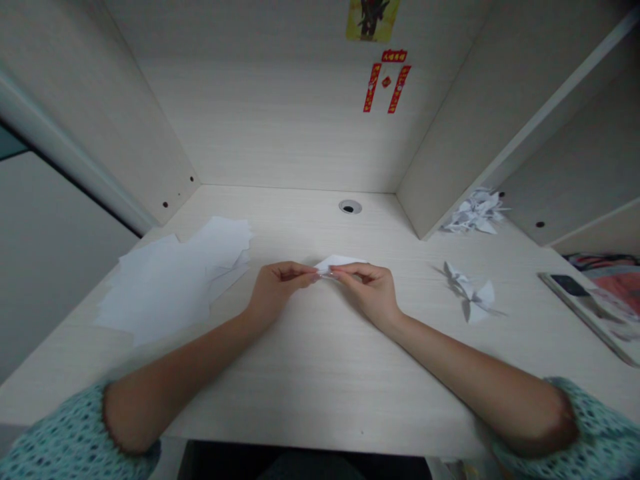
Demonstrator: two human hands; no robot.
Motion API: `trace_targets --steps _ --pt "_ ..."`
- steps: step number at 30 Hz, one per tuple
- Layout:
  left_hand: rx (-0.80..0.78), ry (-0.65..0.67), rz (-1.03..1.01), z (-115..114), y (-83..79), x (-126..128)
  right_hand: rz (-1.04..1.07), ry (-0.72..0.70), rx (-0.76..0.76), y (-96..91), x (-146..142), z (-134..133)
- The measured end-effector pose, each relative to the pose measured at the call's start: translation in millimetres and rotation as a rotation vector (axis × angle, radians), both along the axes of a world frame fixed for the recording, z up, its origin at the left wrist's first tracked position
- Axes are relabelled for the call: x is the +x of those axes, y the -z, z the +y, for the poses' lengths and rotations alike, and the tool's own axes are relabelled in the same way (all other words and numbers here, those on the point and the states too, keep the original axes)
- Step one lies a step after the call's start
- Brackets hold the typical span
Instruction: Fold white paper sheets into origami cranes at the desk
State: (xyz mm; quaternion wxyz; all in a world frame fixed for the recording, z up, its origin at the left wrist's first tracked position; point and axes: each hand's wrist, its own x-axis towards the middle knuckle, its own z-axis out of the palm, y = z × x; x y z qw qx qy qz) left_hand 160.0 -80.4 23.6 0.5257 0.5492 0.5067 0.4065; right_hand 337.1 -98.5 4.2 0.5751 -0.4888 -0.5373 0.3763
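Note:
At the middle of the desk, a small folded piece of white paper (343, 260) is pinched between both hands. My left hand (283, 283) grips its near left edge with thumb and forefinger. From the right, my right hand (369, 287) pinches the same edge, its fingertips close to those of the left. Part of the paper points away behind the right fingers, and the rest is hidden under the fingertips. Loose sheets of white paper (170, 287) lie overlapping to the left. Two folded paper cranes (473, 293) rest to the right.
A heap of folded white paper pieces (477, 212) sits at the back right beside the upright panel (465, 147). A phone (595, 310) lies at the right edge. The back of the desk (300, 393) has a round cable hole (350, 207). Red stickers (387, 81) mark the back wall.

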Motion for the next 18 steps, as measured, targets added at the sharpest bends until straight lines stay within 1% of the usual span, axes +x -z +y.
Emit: trace_targets --steps 7,14,18 --pt "0.048 0.015 0.036 0.2 -5.1 -1.2 0.014 -0.018 -0.013 -2.0 0.2 -0.1" --pt "0.073 0.026 0.002 -1.6 -5.4 -1.2 0.131 -0.057 -0.087 -0.1 -0.6 2.4" --pt "0.062 0.007 -0.025 -2.9 -3.9 0.1 0.154 -0.056 -0.099 0.5 -1.8 2.8"
